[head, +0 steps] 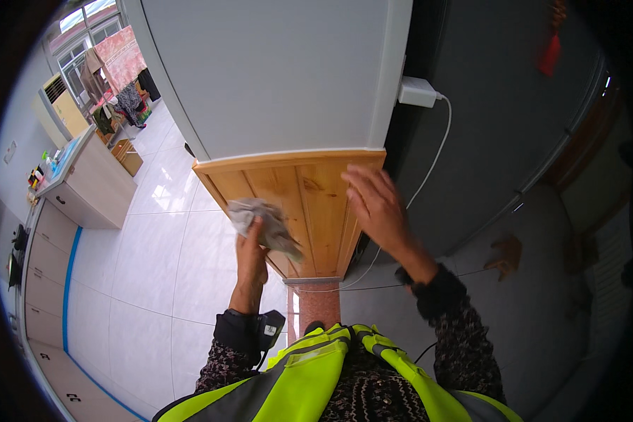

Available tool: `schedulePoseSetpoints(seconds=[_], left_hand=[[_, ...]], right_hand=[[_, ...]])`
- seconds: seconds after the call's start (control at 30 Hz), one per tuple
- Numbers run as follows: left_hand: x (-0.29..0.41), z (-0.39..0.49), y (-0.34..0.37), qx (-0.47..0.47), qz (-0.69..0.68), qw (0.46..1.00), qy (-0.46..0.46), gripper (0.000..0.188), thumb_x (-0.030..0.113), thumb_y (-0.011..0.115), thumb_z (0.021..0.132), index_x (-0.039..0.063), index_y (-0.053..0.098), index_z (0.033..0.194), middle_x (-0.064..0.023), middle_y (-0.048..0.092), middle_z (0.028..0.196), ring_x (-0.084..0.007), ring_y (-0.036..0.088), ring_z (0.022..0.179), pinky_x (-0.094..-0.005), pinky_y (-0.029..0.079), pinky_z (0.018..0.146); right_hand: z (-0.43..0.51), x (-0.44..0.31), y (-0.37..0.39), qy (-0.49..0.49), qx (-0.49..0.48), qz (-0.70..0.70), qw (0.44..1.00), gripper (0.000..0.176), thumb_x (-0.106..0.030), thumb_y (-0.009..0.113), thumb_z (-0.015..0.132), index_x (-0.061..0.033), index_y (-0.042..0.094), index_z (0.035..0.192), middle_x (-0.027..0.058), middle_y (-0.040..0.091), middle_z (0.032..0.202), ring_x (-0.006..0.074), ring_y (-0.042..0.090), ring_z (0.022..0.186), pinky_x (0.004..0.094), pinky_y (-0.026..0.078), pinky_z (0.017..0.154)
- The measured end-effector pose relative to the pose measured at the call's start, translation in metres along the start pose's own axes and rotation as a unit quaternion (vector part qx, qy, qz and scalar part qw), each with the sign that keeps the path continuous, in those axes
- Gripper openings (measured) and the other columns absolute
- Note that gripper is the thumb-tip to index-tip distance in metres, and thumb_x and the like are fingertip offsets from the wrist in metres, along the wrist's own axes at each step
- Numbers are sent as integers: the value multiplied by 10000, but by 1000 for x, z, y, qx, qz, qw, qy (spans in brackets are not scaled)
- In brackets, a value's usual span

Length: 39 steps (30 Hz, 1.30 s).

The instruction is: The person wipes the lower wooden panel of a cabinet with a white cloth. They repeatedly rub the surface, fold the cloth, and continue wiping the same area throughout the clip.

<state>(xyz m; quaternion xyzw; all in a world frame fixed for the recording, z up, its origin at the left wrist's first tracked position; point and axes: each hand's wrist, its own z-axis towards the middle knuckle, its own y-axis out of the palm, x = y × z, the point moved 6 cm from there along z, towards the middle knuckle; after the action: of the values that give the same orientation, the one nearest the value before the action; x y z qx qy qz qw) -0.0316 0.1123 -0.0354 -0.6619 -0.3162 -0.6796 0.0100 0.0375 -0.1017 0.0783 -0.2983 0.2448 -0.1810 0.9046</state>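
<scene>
A crumpled greyish cloth (264, 221), blurred at its edges, is gripped in my left hand (251, 264). It hangs in front of the left part of the wooden wainscot panel (316, 211) that covers the lower end of a wall. My right hand (377, 208) holds nothing; its fingers are slightly apart over the panel's right upper corner. Whether either hand touches the wood cannot be made out. Above the panel's top trim rises the plain grey-white wall face (274, 79).
A white plug adapter (418, 92) sticks out on the right, its white cable (432, 163) running down to the floor near the panel's base. Kitchen cabinets (47, 274) line the left side. A cardboard box (127, 157) stands by the counter (97, 179). A reddish stone threshold (316, 306) lies below.
</scene>
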Motion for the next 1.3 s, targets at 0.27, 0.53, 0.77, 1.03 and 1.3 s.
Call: schedulePoseSetpoints(seconds=[0.27,0.53,0.77,1.03,1.3], left_hand=[[36,36,20,197,250,865,388,674,81,581,759,-51,189,1291,-196,299,1223,-302,291,1140,-390,207,973],[-26,28,107,145,423,754,481,700,49,620,657,-1,272,1263,-252,313,1200,-396,284,1130,-465,198,957],[-32,43,86,-30,555,679,480,471,13,580,638,184,562,1077,-91,499,972,-280,460,912,-376,365,796],[39,50,-38,245,413,751,453,428,-38,494,700,-26,421,1121,-198,402,1100,-333,393,1043,-371,278,948],[3,52,46,240,287,801,468,572,6,511,718,-49,227,1211,-207,288,1139,-330,315,1087,-413,214,962]], right_hand=[[30,35,40,-253,-40,-291,922,527,-177,556,788,-109,376,1278,14,363,1330,188,301,1248,338,197,1053],[20,54,53,-266,-5,-330,906,569,-307,497,820,-134,305,1328,13,314,1366,159,276,1259,322,165,1043],[23,50,48,-276,-19,-287,917,639,-370,559,777,-126,324,1319,29,340,1349,178,297,1241,325,194,1020],[21,54,53,-257,-22,-296,920,696,-412,568,765,-145,281,1340,19,290,1380,166,258,1264,324,161,1033],[22,54,57,-267,22,-311,912,672,-417,560,774,-180,284,1339,-7,301,1374,148,263,1261,320,165,1033]])
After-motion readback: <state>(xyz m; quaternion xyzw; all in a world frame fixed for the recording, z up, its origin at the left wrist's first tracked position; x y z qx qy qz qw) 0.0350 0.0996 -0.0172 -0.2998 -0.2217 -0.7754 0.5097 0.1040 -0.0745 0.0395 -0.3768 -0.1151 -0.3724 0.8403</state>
